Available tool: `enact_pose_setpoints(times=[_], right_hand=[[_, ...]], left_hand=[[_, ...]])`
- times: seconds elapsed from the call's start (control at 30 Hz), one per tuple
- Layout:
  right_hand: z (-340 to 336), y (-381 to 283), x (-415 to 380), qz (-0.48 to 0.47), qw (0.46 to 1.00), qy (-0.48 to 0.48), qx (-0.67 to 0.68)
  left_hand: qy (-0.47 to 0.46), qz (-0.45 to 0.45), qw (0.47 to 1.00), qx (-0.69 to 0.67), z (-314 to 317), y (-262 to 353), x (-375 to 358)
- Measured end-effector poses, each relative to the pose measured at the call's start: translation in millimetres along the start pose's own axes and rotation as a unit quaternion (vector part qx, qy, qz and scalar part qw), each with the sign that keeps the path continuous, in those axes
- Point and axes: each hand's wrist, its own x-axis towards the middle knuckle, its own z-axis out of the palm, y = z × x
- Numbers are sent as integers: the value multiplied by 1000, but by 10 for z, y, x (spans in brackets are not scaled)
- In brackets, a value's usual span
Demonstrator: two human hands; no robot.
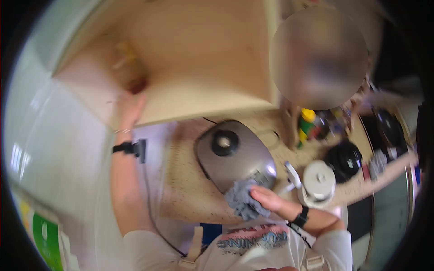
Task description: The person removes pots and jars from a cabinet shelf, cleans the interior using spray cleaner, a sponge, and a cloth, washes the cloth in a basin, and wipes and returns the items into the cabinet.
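My left hand [130,109] is stretched up at the cabinet's front edge. Its blurred fingers meet the dark red end of a yellowish jar or bottle [128,63] inside; motion smear hides their grip, so I cannot tell whether they are closed on it. Low in front of my chest, my right hand [267,198] is closed around a crumpled grey-blue cloth [245,201]. The cloth overlaps the near edge of a grey countertop cooker [242,158] with a round black part on its lid.
The open wooden cabinet [203,67] overhangs the speckled counter [183,180]. A white lidded pot [319,180], a black rounded pot [346,158] and a yellow-capped bottle [308,119] stand to the right. A grey cloth [378,163] lies farther right. A cable [151,203] runs beside my left arm.
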Motion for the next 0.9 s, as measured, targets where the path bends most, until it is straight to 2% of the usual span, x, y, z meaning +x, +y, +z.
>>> enact_pose_setpoints(times=[0.03, 0.1, 0.13, 0.17, 0.23, 0.3, 0.37, 0.43, 0.5, 0.53, 0.57, 0.6, 0.63, 0.67, 0.7, 0.73, 0.77, 0.83, 0.9], right_hand=[[12, -30, -86, 0, 1000, 1, 16], [-24, -146, -198, 54, 998, -9, 11], [-39, -183, -266, 82, 996, -17, -4], [-65, -151, -324, 52, 998, -37, -17], [-139, -113, -483, -21, 995, -90, -43], [-267, -138, -692, -11, 989, -127, -71], [-429, -179, -962, -12, 987, -135, -83], [-682, -242, -1331, -18, 990, -110, -83], [-1045, -325, -1786, 5, 994, -81, -80], [-1242, -371, -2022, 17, 994, -69, -78], [-1412, -382, -2269, 35, 995, -13, -88], [-1588, -380, -2512, 50, 993, 44, -101], [-1775, -378, -2755, 128, 984, 111, -59], [-1928, -349, -2982, 205, 962, 177, -17], [-2083, -225, -3151, 169, 958, 228, -30], [-2229, -56, -3266, 132, 950, 279, -42], [-2354, 97, -3349, 139, 944, 296, -44], [-2555, 308, -3459, 148, 929, 336, -47], [-2562, 315, -3461, 125, 928, 350, -21]], left_hand=[[66, 17, 997, -37, -89, 144, -165], [139, 98, 936, -308, -714, 863, -713], [153, 147, 928, -307, -993, 1202, -1046], [174, 196, 917, -301, -1193, 1464, -1370], [102, 268, 902, -323, -1411, 1702, -1959], [84, 311, 886, -334, -1640, 2116, -2401], [-42, 350, 847, -398, -1756, 2326, -2749], [-232, 350, 746, -516, -1805, 2701, -3002], [-371, 316, 685, -541, -1674, 3041, -3341], [-400, 292, 675, -548, -1561, 3264, -3528], [-427, 267, 663, -554, -1415, 3502, -3735], [-439, 252, 681, -528, -1220, 3726, -3934], [-451, 239, 698, -503, -996, 3962, -4112], [-418, 223, 722, -504, -757, 4213, -4247], [-382, 208, 747, -503, -539, 4478, -4307], [-341, 215, 798, -448, -398, 4734, -4306], [-300, 222, 842, -389, -287, 4967, -4297], [-328, 197, 890, -246, -101, 5342, -4249], [-367, 199, 885, -206, -8, 5526, -4162]])
